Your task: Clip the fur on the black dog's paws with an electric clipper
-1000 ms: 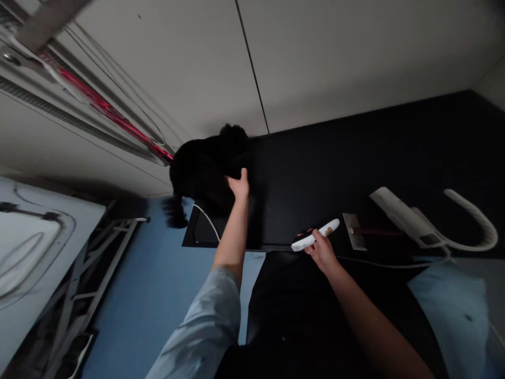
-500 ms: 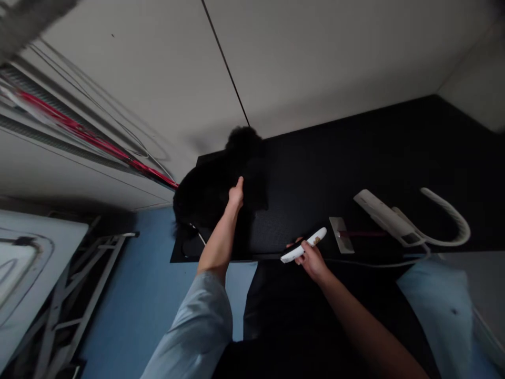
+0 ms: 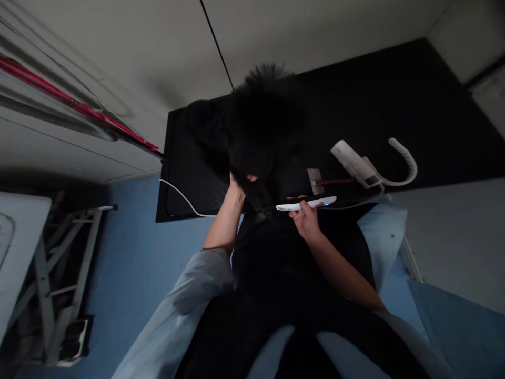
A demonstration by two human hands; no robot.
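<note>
A black, fluffy-coated dog [image 3: 262,113] is on the black table [image 3: 379,95], its body toward the back left. My left hand [image 3: 239,185] is wrapped round one of its legs, fingers partly hidden by fur. That leg's paw [image 3: 266,212] hangs at the table's front edge. In my right hand [image 3: 305,218] is a white hair clipper [image 3: 290,207] with a small blue light glowing near its rear end. Its tip points left, close beside the paw; whether it touches is too dark to tell.
Right of the clipper lies a slicker brush [image 3: 314,180] with a red handle. Beyond it sits a white handheld appliance [image 3: 355,163] with a thick curved cord. A white cable [image 3: 183,199] crosses the table's left end. Red leads [image 3: 84,108] hang along the left wall.
The dog has turned toward me. My left hand has gone from pointing at its side to gripping a leg. The clipper has come level near the paw, its blue light now showing.
</note>
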